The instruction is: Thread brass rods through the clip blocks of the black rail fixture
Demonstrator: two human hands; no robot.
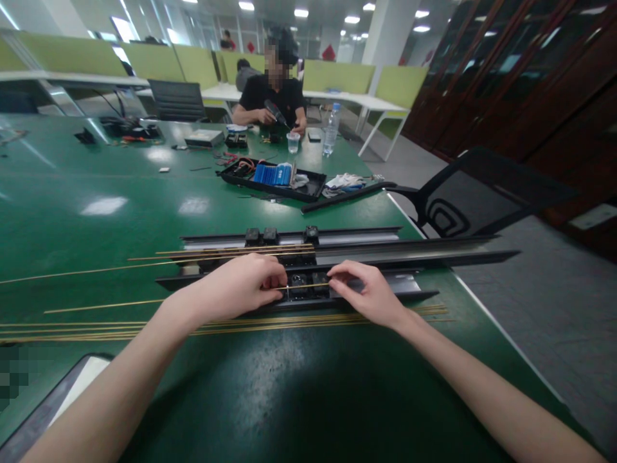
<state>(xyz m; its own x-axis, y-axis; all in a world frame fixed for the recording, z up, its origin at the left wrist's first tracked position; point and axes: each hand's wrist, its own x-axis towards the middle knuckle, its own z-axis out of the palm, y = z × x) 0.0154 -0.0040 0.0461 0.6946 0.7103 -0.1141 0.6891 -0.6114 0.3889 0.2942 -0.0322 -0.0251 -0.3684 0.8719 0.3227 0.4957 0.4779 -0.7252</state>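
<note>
Nearest golden rods (pixel 289 323) cropped at left

Head-worn view, facing forward and down, close over green table (pixel 120 225)

Lime partitions (pixel 340 77) back white desks (pixel 366 101) under ceiling lights (pixel 301 13); dark wooden cabinets (pixel 475 80) flank a grey floor (pixel 540 308)
</note>
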